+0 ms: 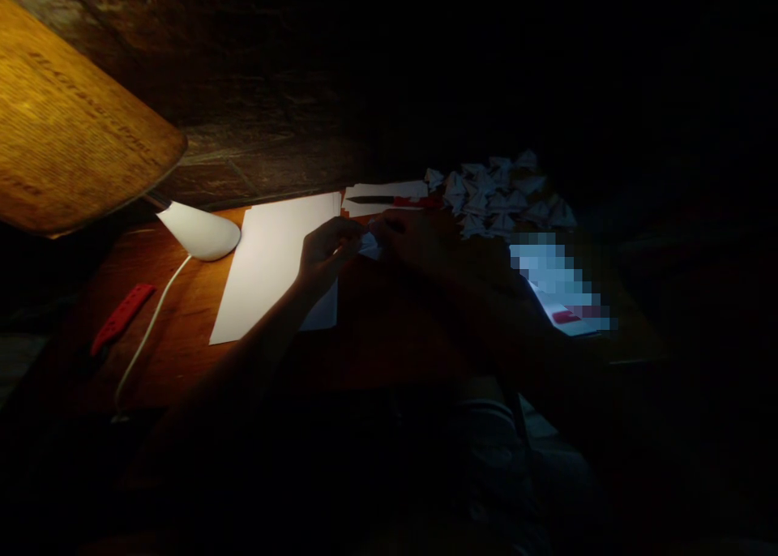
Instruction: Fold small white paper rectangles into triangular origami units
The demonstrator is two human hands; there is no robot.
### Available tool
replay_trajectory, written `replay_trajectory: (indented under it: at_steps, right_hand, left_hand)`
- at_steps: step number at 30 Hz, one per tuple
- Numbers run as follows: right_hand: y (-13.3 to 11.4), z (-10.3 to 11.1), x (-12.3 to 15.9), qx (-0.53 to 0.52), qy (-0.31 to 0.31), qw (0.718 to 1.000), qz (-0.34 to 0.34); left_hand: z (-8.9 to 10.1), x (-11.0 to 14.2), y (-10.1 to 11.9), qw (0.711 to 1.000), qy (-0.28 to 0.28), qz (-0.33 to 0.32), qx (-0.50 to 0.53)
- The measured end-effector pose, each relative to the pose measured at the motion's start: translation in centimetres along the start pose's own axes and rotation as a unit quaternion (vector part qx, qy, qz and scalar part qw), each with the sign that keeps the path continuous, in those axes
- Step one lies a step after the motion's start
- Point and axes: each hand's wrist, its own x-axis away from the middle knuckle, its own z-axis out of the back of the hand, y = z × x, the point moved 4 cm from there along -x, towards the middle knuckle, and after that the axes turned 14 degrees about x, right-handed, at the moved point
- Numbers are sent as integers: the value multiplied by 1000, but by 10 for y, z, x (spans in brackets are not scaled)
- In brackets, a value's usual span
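Observation:
Between my two hands, over the wooden table, is a small piece of folded white paper. My left hand pinches its left side, fingers closed. On the other side my right hand is in deep shadow, with its fingers curled at the paper's upper right edge. Beneath and left of my left hand lies a stack of white paper sheets. Smaller white paper pieces lie just beyond my hands, with a dark-bladed knife with a red handle across them. Several folded paper pieces are heaped to the right.
A lamp with a yellow-lit shade and white base stands at the left, its white cable running to the front edge. A red strip-shaped object lies left of it. A lit phone rests on the right of the wooden table.

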Motion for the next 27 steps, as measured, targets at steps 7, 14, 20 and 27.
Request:
replay_trajectory:
  at_steps: [7, 14, 20, 27]
  right_hand:
    - [3, -8, 1, -2, -24, 1000, 11]
    - [3, -9, 2, -60, -34, 998, -1]
    - [1, -3, 0, -65, -5, 998, -13]
    - [2, -1, -2, -82, 13, 996, -28]
  left_hand:
    - [-3, -2, 10, 996, 3, -18, -85]
    - [-3, -5, 19, 993, 7, -40, -111]
    - [2, -5, 17, 997, 2, -13, -74]
    - [0, -2, 7, 999, -7, -10, -38]
